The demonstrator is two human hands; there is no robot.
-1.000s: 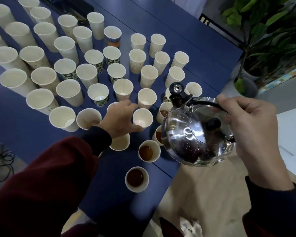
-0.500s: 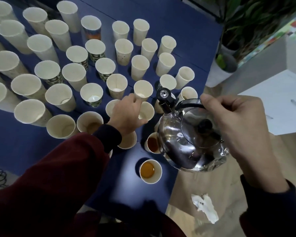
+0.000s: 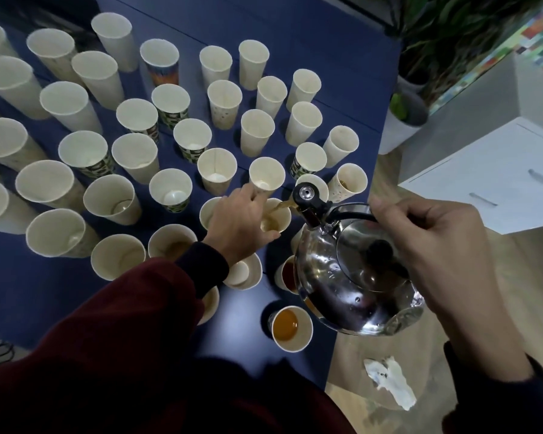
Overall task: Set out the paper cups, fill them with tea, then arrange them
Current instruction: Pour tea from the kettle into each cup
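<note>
On the blue table [image 3: 295,42] crowded with cups [image 3: 82,151], the tilted kettle [image 3: 351,277], its handle gripped by the right hand [image 3: 436,245], pours tea [image 3: 283,205] into the cup [image 3: 276,219] near the table's right edge that the left hand [image 3: 242,223] clasps with curled fingers.

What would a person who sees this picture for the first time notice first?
Probably the shiny kettle at lower right: the right hand tilts it, pouring tea into a cup that the left hand holds. Next, the crowd of paper cups covering the blue table behind.
</note>
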